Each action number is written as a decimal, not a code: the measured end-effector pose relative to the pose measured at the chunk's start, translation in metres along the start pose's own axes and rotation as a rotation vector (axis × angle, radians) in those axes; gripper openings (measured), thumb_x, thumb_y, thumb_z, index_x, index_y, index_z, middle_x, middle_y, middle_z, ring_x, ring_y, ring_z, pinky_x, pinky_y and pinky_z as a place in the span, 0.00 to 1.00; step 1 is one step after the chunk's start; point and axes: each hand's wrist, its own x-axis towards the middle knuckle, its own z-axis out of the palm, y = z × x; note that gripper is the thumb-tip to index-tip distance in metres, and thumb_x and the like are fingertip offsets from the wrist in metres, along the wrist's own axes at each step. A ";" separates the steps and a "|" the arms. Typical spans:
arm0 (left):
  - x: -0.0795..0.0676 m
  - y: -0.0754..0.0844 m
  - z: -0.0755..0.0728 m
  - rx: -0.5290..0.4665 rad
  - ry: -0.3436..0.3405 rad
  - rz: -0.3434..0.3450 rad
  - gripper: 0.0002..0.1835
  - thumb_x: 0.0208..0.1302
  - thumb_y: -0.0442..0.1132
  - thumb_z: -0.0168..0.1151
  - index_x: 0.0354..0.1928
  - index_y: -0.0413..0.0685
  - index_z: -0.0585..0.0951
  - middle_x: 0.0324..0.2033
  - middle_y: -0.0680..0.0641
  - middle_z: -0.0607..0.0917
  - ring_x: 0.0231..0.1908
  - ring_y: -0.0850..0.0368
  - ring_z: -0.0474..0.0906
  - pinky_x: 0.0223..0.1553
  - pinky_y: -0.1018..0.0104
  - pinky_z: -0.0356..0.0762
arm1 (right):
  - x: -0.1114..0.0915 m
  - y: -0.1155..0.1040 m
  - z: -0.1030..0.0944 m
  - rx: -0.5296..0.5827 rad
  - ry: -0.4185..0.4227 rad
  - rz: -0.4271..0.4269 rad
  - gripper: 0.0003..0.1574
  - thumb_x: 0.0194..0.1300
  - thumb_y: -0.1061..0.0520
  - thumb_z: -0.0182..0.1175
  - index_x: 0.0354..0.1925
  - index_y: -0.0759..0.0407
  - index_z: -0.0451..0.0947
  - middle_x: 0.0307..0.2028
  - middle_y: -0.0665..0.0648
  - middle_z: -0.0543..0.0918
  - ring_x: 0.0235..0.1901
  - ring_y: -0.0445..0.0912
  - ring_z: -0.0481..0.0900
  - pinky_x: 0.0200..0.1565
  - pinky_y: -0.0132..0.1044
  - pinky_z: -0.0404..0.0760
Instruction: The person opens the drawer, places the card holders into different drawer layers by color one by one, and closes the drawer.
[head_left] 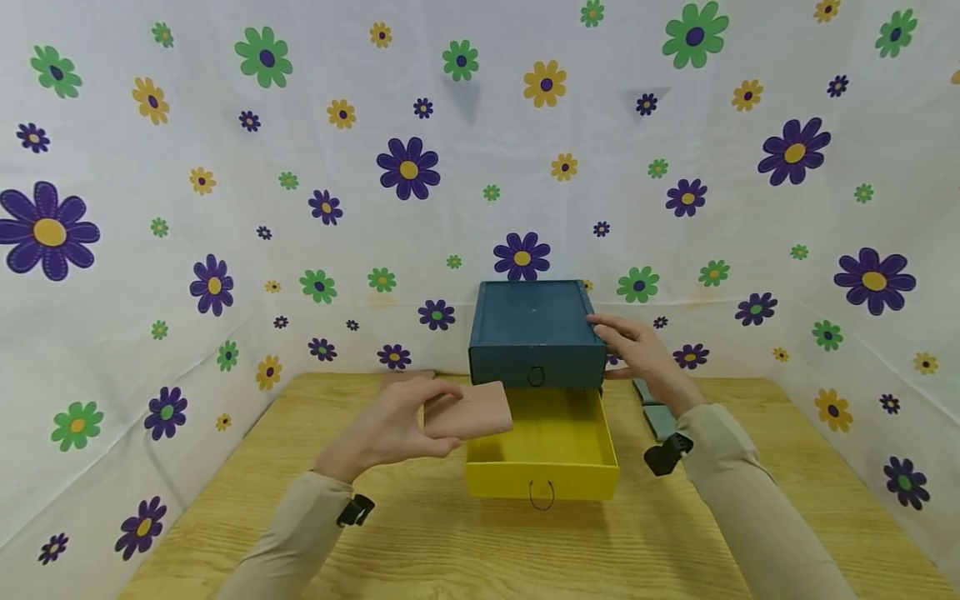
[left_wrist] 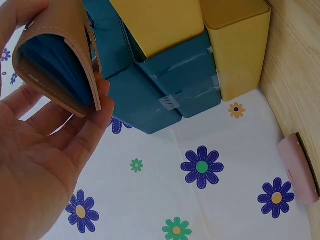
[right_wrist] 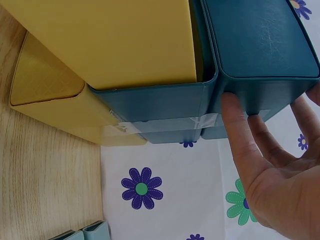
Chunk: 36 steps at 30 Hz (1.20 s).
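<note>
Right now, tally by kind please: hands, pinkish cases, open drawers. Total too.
Hands: 2 (left hand, right hand)
Pinkish cases: 2 (held case, rear case)
Open drawers: 1 (yellow drawer)
Total: 5

Rear pink case (head_left: 407,377) partly behind the left grip (head_left: 396,423) in head view (lower part hidden)

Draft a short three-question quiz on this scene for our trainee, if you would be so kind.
1. Which hand holds the pinkish-tan, leather-look case?
2. True or false: the pulled-out yellow rectangular drawer sits lower than the dark-blue rectangular box.
3. The right hand touches: (a) the yellow drawer, (b) the blue box, (c) the leather-look case.
Key: 1. The left hand; 2. True; 3. b.
</note>
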 end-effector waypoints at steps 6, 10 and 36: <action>0.006 0.005 0.006 -0.018 -0.023 -0.006 0.29 0.50 0.50 0.75 0.56 0.57 0.80 0.48 0.59 0.84 0.40 0.64 0.72 0.42 0.67 0.76 | -0.001 0.000 0.000 0.025 -0.006 -0.005 0.34 0.75 0.41 0.49 0.73 0.48 0.62 0.76 0.59 0.55 0.70 0.67 0.60 0.54 0.61 0.77; 0.010 0.008 0.011 -0.027 -0.045 -0.008 0.28 0.51 0.50 0.75 0.56 0.57 0.80 0.49 0.58 0.84 0.41 0.64 0.73 0.43 0.66 0.76 | -0.002 0.000 0.001 0.028 -0.009 -0.009 0.34 0.75 0.41 0.49 0.73 0.48 0.62 0.76 0.59 0.54 0.70 0.67 0.59 0.55 0.61 0.77; 0.034 0.020 0.033 -0.031 -0.154 -0.036 0.27 0.54 0.56 0.70 0.56 0.62 0.79 0.49 0.59 0.82 0.43 0.63 0.74 0.45 0.65 0.76 | -0.004 0.000 0.002 0.051 0.000 -0.006 0.32 0.76 0.43 0.49 0.73 0.48 0.62 0.76 0.60 0.54 0.70 0.67 0.59 0.54 0.61 0.77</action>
